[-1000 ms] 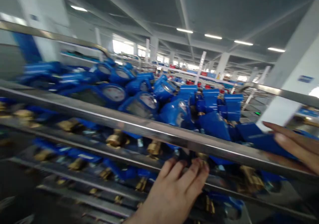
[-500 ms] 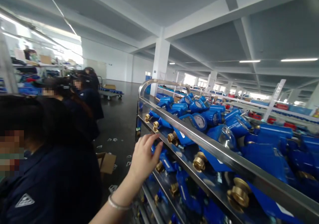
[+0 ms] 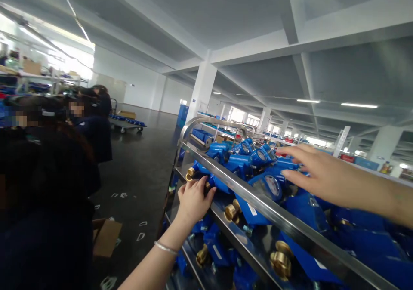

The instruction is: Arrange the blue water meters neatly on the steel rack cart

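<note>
A steel-railed cart (image 3: pixel 277 219) in front of me is heaped with blue water meters (image 3: pixel 245 161) that have round dials and brass fittings (image 3: pixel 231 211). My left hand (image 3: pixel 193 198), with a thin bracelet on its wrist, rests against the cart's side with its fingers curled over a lower rail by a brass fitting. My right hand (image 3: pixel 314 176) reaches in from the right over the top rail, fingers spread flat just above the pile, holding nothing.
Several people in dark uniforms (image 3: pixel 48 186) stand close on my left. A cardboard piece (image 3: pixel 106 237) and scraps lie on the dark floor. A flat trolley (image 3: pixel 124 124) stands farther back near a white pillar (image 3: pixel 201 92). Shelving runs behind the cart.
My right hand has come into view over the meters. My left hand has settled onto the lower rail. The view swung left and then dropped slightly.
</note>
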Demonstrator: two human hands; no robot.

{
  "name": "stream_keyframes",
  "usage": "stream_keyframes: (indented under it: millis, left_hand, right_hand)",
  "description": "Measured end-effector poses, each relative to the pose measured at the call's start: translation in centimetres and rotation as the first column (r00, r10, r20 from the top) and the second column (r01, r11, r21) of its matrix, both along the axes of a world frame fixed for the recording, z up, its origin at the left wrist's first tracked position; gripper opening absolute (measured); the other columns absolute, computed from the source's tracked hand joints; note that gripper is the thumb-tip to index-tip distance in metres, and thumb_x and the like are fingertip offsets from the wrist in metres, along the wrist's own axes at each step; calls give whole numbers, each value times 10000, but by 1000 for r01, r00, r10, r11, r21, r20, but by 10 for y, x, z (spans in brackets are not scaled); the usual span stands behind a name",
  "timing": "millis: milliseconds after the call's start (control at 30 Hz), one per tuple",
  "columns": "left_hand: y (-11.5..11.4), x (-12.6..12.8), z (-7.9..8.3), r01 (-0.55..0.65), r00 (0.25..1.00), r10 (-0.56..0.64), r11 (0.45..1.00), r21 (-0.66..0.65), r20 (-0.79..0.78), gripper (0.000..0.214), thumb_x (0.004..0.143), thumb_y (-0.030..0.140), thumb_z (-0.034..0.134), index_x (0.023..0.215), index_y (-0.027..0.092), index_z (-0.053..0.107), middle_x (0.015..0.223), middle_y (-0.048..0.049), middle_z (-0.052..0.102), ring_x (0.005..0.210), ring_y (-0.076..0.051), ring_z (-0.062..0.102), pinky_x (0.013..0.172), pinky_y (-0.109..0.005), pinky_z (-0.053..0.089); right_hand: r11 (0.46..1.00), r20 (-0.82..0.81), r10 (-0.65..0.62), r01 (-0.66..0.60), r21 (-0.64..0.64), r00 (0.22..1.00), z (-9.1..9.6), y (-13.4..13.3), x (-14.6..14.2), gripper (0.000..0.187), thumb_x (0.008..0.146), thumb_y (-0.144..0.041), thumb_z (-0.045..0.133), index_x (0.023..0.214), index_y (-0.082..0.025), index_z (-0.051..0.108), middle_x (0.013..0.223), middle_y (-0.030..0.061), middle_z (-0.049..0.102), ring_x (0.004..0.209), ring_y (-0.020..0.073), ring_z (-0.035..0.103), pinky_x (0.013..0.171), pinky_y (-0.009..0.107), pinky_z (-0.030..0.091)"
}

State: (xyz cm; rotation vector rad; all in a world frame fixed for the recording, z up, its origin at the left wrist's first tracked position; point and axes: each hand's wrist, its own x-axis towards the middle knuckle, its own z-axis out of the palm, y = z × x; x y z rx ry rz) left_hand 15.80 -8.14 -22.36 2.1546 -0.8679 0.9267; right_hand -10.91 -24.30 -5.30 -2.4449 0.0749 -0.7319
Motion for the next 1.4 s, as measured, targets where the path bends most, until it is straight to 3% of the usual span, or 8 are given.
stream_keyframes:
  millis: [33, 67, 167, 267, 800, 1067, 1267, 1400]
  left_hand:
    - [1, 3, 1, 10, 1000, -10, 1000, 1, -15, 415, 853, 420, 445, 1171, 164, 520, 1012, -125, 641, 1049, -305, 518, 882, -515, 357]
    - [3, 5, 3, 25, 999, -25, 1000, 2, -28, 392, 849, 415, 455, 1149, 176, 536, 993, -115, 648, 1038, -297, 526, 880, -511, 353]
    - [10, 10, 4, 70, 996, -70, 998, -1, -48, 308, 837, 409, 480, 1043, 209, 590, 975, -89, 652, 1008, -277, 545, 880, -502, 340]
    - [10, 9, 0, 89, 994, -91, 995, -37, -59, 261, 842, 384, 483, 999, 208, 596, 993, -85, 644, 1001, -264, 545, 891, -500, 326]
    - [0, 6, -22, 168, 976, -200, 943, -286, -86, 272, 873, 343, 456, 1065, 162, 523, 1010, -74, 608, 991, -237, 521, 930, -452, 391]
    - [15, -17, -41, 192, 973, -231, 873, -449, -31, 287, 878, 325, 477, 1120, 173, 509, 1096, -67, 570, 1084, -180, 494, 939, -321, 421]
    - [17, -16, -44, 220, 971, -238, 870, -441, 15, 279, 875, 311, 489, 1121, 182, 519, 1083, -58, 579, 1060, -175, 507, 925, -318, 429]
    - [18, -9, -34, 177, 981, -191, 919, -352, -6, 327, 870, 371, 487, 1126, 175, 537, 1082, -70, 610, 1061, -203, 518, 944, -362, 406]
  right_hand:
    - [993, -57, -23, 16, -118, 998, 4, 1, 32, 522, 697, -338, 690, 1196, -307, 539, 1273, 52, 462, 1169, 317, 431, 1075, 465, 221]
    - [913, -179, -131, 48, -406, 975, 7, 0, 64, 597, 744, -382, 624, 1300, -296, 425, 1290, 78, 440, 1181, 318, 425, 1048, 471, 264]
    - [846, -302, -218, 25, -532, 928, 2, -10, 145, 741, 706, -421, 650, 1353, -217, 351, 1261, 147, 464, 1119, 330, 484, 967, 450, 361]
    - [838, -375, -225, -18, -545, 899, -12, -21, 181, 835, 634, -469, 706, 1348, -225, 348, 1204, 134, 516, 1048, 300, 539, 916, 397, 403]
    - [889, -354, -59, -113, -445, 933, -30, -43, 186, 756, 666, -354, 699, 1328, -251, 349, 1139, 51, 588, 939, 231, 588, 870, 361, 442]
    - [847, -347, 43, -218, -484, 937, -36, -34, 177, 774, 660, -388, 695, 1327, -233, 334, 1278, 85, 484, 1131, 263, 491, 978, 398, 382]
    - [821, -363, 31, -231, -522, 931, -34, -36, 175, 772, 698, -420, 665, 1358, -266, 293, 1323, 87, 441, 1144, 272, 480, 974, 434, 387]
    - [795, -379, 13, -239, -558, 925, -30, -40, 178, 787, 723, -464, 634, 1388, -265, 262, 1355, 78, 427, 1178, 275, 458, 1005, 435, 357]
